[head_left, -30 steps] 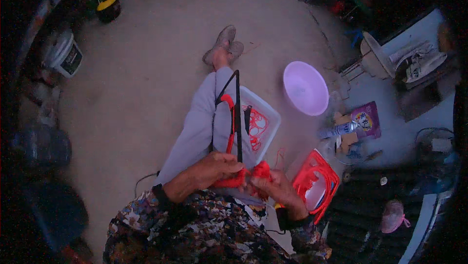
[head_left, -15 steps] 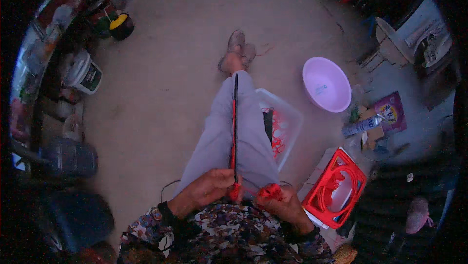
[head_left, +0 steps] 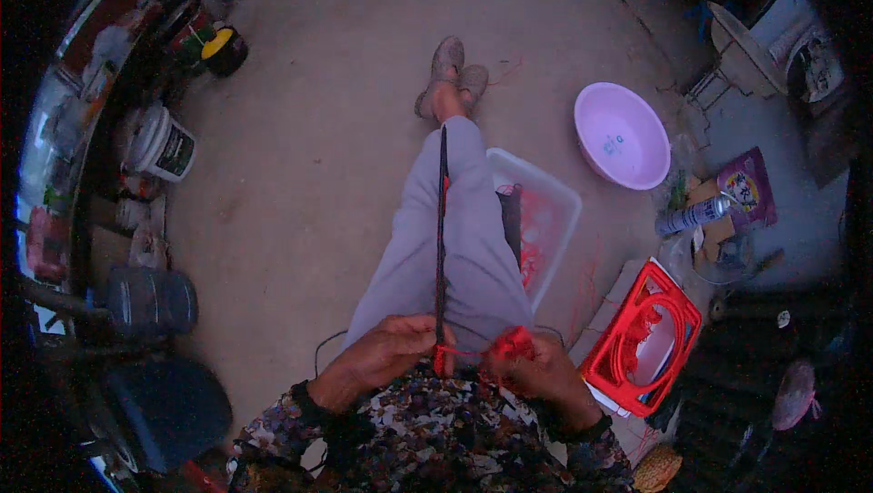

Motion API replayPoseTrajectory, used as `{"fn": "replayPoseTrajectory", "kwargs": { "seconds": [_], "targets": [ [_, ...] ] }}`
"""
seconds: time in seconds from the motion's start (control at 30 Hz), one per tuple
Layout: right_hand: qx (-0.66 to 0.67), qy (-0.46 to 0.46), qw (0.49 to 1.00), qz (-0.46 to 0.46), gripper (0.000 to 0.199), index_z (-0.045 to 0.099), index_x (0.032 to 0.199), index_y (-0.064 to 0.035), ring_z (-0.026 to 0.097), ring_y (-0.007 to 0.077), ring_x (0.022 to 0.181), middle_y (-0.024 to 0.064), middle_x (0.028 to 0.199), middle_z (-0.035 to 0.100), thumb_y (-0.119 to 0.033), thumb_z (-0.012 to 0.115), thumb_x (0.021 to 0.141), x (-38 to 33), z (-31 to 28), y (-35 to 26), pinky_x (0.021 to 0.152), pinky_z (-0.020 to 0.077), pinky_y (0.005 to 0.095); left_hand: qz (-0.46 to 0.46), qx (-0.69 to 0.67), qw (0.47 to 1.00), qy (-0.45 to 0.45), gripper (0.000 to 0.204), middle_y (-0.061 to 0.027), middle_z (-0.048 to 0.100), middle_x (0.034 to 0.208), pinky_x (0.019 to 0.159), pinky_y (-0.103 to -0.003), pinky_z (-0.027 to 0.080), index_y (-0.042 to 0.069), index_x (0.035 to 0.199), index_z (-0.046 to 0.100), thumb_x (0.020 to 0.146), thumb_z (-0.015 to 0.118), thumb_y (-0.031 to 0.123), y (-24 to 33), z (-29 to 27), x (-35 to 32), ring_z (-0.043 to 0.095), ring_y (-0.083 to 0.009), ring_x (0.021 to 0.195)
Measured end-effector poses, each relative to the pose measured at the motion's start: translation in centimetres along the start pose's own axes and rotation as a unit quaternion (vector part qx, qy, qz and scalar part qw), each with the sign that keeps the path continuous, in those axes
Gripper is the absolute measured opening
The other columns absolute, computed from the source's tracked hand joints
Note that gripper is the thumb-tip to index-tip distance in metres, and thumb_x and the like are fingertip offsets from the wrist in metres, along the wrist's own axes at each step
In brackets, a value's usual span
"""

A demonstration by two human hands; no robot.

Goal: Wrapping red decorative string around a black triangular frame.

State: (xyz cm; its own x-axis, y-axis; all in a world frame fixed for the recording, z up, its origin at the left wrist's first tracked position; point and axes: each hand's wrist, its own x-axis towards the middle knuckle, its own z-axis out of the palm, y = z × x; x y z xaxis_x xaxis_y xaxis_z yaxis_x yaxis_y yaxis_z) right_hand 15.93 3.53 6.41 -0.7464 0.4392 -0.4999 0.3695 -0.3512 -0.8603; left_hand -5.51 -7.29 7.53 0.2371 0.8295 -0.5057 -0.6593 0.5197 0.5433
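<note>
A bare, dull brown-grey floor stretches across the room in dim light, a pair of speckled grey-brown closed shoes resting crossed on it. Just beyond them, a thin, loose red strand trails over the surface. To the right sit a round lilac plastic basin and, nearer, a rectangular translucent white plastic tub. A white bucket with a dark label and a round black pot with a yellow top stand along the left edge.
</note>
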Motion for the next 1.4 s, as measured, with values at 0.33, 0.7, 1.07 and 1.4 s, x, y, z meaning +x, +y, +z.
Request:
{"fn": "replayPoseTrajectory", "kwargs": {
  "seconds": [0.33, 0.7, 1.07, 1.4],
  "targets": [
    [-0.207, 0.176, 0.948, -0.164, 0.038, 0.053, 0.111, -0.0077, 0.058, 0.0333, 0.076, 0.0136, 0.085, 0.061, -0.018, 0.060, 0.075, 2.7, -3.4, -1.9, 0.074, 0.0461, 0.0395, 0.168, 0.242, 0.940, 0.173, 0.027, -0.0068, 0.059, 0.099, 0.082, -0.030, 0.043, 0.000, 0.103, 0.056, 0.085, 0.055, 0.021, 1.9, -0.8, -0.8, 0.055, -0.0155, 0.094],
    [-0.515, 0.040, 0.798, -0.309, 0.076, 0.023, 0.134, -0.0067, 0.057, 0.0354, 0.071, 0.0168, 0.079, 0.059, -0.016, 0.064, 0.071, 6.3, 3.0, -9.0, 0.063, 0.0434, 0.0439, 0.379, 0.410, 0.805, 0.203, 0.023, -0.0054, 0.057, 0.086, 0.074, -0.026, 0.044, 0.001, 0.098, 0.058, 0.078, 0.063, 0.009, 3.2, 1.3, -0.1, 0.055, -0.0134, 0.084],
    [-0.471, 0.074, 0.781, -0.403, 0.056, 0.044, 0.119, -0.0057, 0.046, 0.0305, 0.095, 0.0121, 0.100, 0.051, -0.017, 0.063, 0.068, 6.6, 3.1, -5.0, 0.084, 0.0347, 0.0420, 0.209, 0.137, 0.939, 0.237, 0.015, -0.0065, 0.063, 0.078, 0.059, -0.023, 0.047, -0.002, 0.093, 0.060, 0.081, 0.060, 0.008, 2.2, -0.1, -0.8, 0.056, -0.0107, 0.062],
    [-0.140, 0.173, 0.936, -0.272, 0.032, 0.054, 0.105, -0.0056, 0.055, 0.0199, 0.076, 0.0072, 0.088, 0.058, -0.020, 0.060, 0.077, 6.1, 3.2, -4.4, 0.064, 0.0439, 0.0334, 0.174, 0.096, 0.964, 0.176, 0.026, -0.0078, 0.061, 0.091, 0.073, -0.027, 0.046, -0.002, 0.101, 0.057, 0.084, 0.056, 0.017, -0.6, -3.6, -0.1, 0.057, -0.0134, 0.082]
  ]
}}
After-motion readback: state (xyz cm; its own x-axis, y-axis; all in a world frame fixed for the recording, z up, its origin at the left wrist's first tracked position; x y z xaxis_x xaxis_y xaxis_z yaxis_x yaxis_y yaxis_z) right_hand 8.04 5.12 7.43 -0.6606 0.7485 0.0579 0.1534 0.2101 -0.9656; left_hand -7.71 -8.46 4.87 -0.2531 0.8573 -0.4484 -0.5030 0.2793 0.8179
